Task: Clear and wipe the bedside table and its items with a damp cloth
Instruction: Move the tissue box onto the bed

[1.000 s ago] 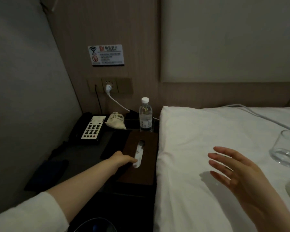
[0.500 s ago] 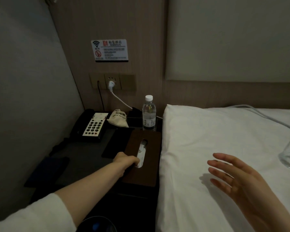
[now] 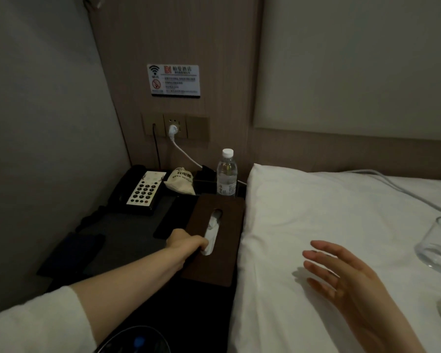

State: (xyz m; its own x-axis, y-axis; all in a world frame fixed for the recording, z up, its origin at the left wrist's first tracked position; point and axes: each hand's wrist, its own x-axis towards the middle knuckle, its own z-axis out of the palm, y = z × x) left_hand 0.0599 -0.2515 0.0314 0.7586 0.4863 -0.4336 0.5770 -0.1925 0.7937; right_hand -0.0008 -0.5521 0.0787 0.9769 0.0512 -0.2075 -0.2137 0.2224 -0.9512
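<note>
On the dark worktop [image 3: 127,240], hard against the bed [image 3: 329,225], sits our tissue box [image 3: 222,248]: stiff, light, probably slick. Left hand [image 3: 186,244] hooks a grip into its slot; safer clasping both long sides. Right hand [image 3: 349,281] hovers, fingers spread.

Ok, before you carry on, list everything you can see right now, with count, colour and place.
tissue box: 1, dark brown, right edge of the bedside table beside the bed
water bottle: 1, clear with white cap, behind the tissue box
telephone: 1, black with pale keypad, back left of table
cloth pouch: 1, beige, between telephone and bottle
bedside table: 1, dark, in the corner
white plug: 1, in the wall socket
wall sign: 1, white, above the socket
glass: 1, clear, on the bed at right
bed: 1, white
left hand: grips the tissue box at its slot
right hand: open, over the bed
</note>
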